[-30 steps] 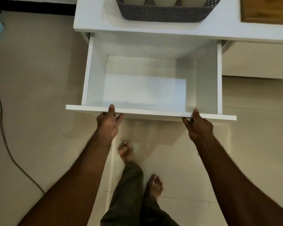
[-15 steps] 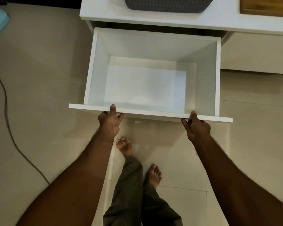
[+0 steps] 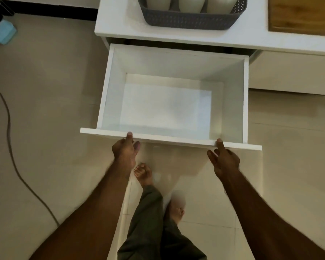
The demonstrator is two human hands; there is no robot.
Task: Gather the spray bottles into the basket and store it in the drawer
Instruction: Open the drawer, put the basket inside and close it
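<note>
Pale beige floor tiles (image 3: 36, 113) spread under a white cabinet top (image 3: 120, 25) that runs along the far edge of the view, and from beneath it a deep white drawer (image 3: 235, 102) stands pulled out toward the person. Both hands hold its front panel: the left hand (image 3: 124, 150) has its thumb laid over the top edge and its fingers curled under the near face, and the right hand (image 3: 224, 160) grips the same edge farther along, thumb on top and fingers folded below. Between and beyond the two grips the drawer's interior shows only its pale bottom. Farther beyond the hands, past the drawer's back wall, a grey woven basket (image 3: 188, 21) sits on the cabinet top with the rounded white bodies of the spray bottles (image 3: 192, 3) standing inside it, their upper parts cut off by the frame. Beyond the right hand, on the same top, lies a wooden board (image 3: 300, 15). Well out from the left hand, a dark cable (image 3: 9, 128) trails across the floor and a light blue object (image 3: 3, 33) rests near the wall. Nearer than the grips, bare feet (image 3: 144, 174) and dark trouser legs stand on the tiles.
</note>
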